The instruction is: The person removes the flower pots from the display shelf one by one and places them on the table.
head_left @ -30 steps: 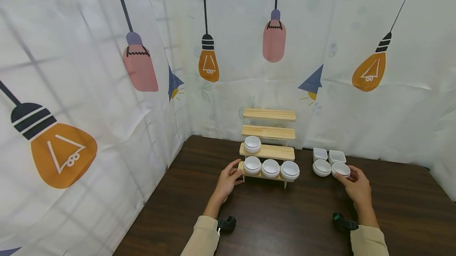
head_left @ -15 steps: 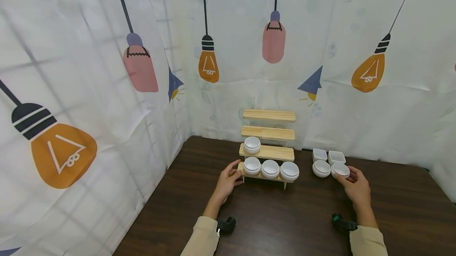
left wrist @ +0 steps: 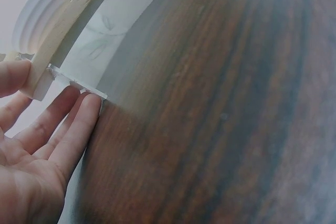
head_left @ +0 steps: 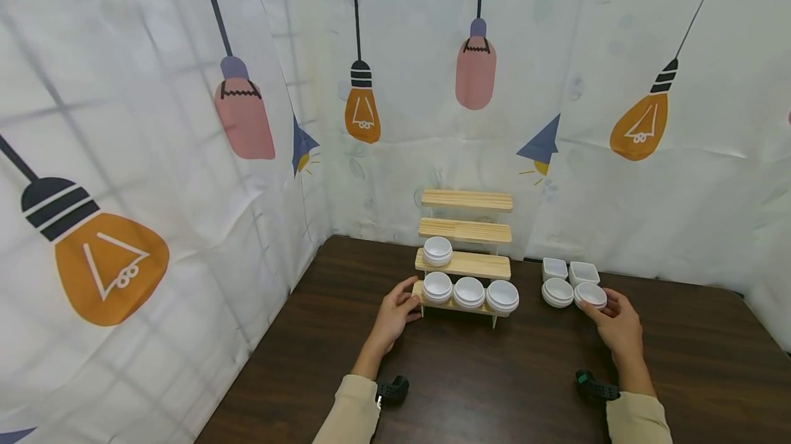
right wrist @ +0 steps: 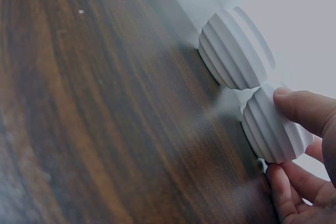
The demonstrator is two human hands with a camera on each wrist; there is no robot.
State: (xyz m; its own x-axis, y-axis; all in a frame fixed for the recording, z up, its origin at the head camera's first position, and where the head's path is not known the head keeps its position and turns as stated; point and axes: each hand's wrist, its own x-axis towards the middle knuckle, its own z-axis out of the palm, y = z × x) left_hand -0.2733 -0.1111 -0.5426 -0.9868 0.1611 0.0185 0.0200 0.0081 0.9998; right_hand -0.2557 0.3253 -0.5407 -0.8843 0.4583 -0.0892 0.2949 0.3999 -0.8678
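At the right of the table, my right hand holds a small round white bowl, thumb at its near side and fingers around its right. In the right wrist view that bowl has ribbed sides and sits low at the table surface, against a similar bowl. My left hand grips the left end of the lowest board of a tiered wooden stand. Its thumb lies on the board and its other fingers reach beneath, by a clear leg. Three round bowls line this board; another bowl stands one tier up, at left.
Two square white dishes stand behind the round bowls at right. The stand's two upper boards are bare. A dark wooden table runs up to a white curtain printed with lamps, behind and at left.
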